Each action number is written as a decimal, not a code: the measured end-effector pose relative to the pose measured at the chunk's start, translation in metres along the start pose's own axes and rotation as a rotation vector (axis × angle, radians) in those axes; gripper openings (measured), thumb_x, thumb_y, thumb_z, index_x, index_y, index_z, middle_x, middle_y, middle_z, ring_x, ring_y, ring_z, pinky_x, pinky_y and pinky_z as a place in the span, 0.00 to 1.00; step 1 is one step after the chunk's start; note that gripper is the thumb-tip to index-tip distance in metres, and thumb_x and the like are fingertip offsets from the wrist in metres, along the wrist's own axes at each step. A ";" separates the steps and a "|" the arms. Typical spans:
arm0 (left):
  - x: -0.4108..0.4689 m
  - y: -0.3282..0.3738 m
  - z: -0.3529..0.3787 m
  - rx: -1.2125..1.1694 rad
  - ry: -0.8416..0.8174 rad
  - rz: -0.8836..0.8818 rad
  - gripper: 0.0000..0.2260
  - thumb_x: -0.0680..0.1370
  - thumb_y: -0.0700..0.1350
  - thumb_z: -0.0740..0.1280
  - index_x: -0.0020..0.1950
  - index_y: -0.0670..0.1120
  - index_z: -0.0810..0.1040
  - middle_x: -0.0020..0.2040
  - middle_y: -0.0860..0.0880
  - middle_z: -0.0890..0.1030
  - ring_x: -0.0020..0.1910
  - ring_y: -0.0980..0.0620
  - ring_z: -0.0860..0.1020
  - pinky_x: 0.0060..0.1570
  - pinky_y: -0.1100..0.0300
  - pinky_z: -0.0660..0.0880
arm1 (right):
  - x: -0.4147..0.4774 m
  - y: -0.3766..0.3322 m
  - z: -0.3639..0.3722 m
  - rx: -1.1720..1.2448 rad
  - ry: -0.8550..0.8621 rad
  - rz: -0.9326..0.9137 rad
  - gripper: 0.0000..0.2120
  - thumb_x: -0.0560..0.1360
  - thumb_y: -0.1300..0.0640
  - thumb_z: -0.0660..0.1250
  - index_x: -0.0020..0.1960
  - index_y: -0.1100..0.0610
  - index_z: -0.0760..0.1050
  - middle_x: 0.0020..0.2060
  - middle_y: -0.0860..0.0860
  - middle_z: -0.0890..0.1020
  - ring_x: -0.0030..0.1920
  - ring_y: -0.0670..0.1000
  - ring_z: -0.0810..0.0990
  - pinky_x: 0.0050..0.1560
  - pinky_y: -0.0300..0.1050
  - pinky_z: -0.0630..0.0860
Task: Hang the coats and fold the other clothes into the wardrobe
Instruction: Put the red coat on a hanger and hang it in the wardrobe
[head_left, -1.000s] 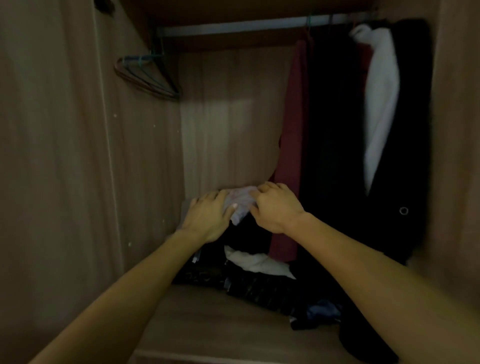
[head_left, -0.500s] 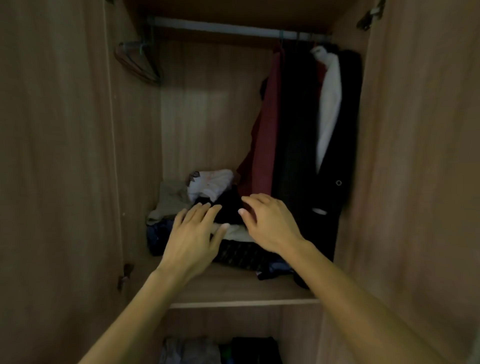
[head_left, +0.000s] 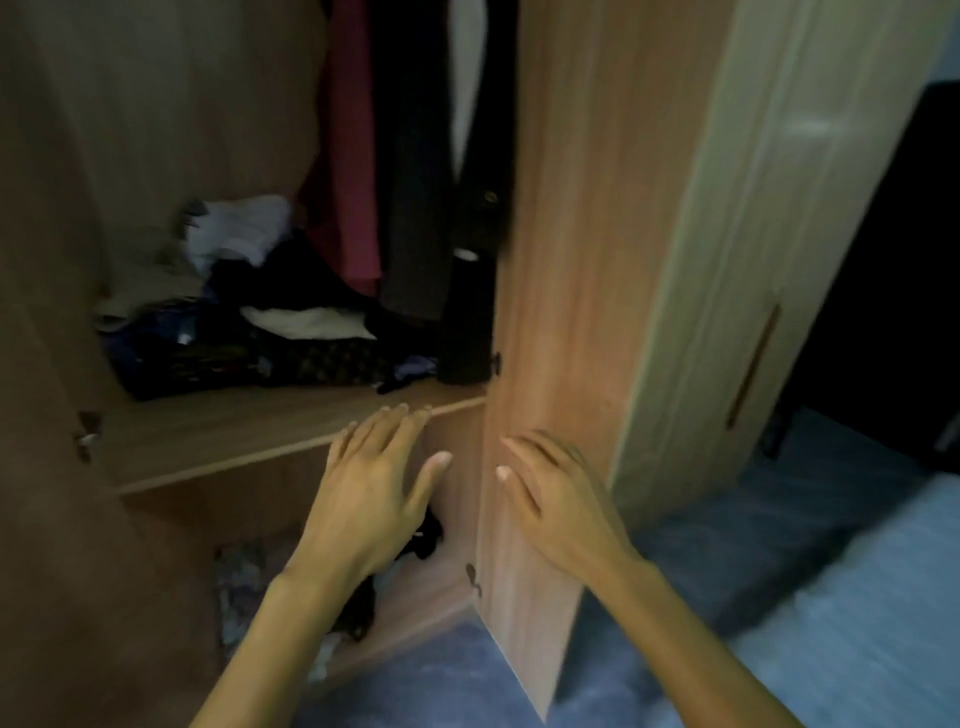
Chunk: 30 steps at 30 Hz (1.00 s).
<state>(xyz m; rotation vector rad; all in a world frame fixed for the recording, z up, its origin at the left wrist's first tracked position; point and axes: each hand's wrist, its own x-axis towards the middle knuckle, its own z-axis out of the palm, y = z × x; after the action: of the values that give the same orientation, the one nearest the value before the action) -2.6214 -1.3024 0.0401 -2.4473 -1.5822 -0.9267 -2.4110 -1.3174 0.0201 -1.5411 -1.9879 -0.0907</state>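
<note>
We have pulled both hands back out of the wardrobe, and they sit lower in the frame. Our left hand (head_left: 371, 488) hovers before the shelf (head_left: 234, 436) edge, fingers spread, holding nothing. Our right hand (head_left: 556, 499), equally flat and empty, is at the open wardrobe door (head_left: 566, 260); contact is unclear. At centre left the pile of clothes (head_left: 249, 332) lies on the shelf, and the coats (head_left: 410, 156) hang at top centre.

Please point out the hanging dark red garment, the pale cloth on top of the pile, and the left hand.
dark red garment (head_left: 345, 171): head view, its hanging front.
pale cloth (head_left: 241, 231): head view, its crumpled middle.
left hand (head_left: 374, 486): head view, back of the hand.
</note>
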 end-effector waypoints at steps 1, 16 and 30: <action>-0.004 0.016 0.006 -0.017 -0.016 0.024 0.30 0.77 0.64 0.46 0.71 0.49 0.67 0.70 0.47 0.70 0.70 0.47 0.66 0.69 0.49 0.59 | -0.017 0.011 -0.011 -0.021 0.015 0.024 0.23 0.79 0.44 0.52 0.65 0.55 0.73 0.62 0.52 0.77 0.62 0.53 0.74 0.63 0.49 0.71; -0.146 0.357 0.119 -0.337 -0.352 0.404 0.30 0.77 0.64 0.49 0.69 0.46 0.71 0.66 0.43 0.75 0.66 0.42 0.71 0.64 0.42 0.67 | -0.367 0.161 -0.197 -0.163 0.161 0.539 0.23 0.78 0.45 0.55 0.64 0.58 0.75 0.61 0.56 0.78 0.62 0.57 0.75 0.62 0.54 0.72; -0.275 0.631 0.186 -0.560 -0.683 0.769 0.31 0.76 0.66 0.47 0.71 0.49 0.67 0.69 0.49 0.71 0.69 0.50 0.67 0.70 0.50 0.59 | -0.647 0.227 -0.314 -0.227 0.349 1.065 0.22 0.78 0.46 0.57 0.67 0.56 0.73 0.64 0.54 0.76 0.66 0.53 0.72 0.67 0.52 0.68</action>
<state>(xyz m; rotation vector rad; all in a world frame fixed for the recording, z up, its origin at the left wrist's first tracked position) -2.0790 -1.7433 -0.1006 -3.5760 -0.2746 -0.4305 -1.9896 -1.9267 -0.1204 -2.3358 -0.7396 -0.1333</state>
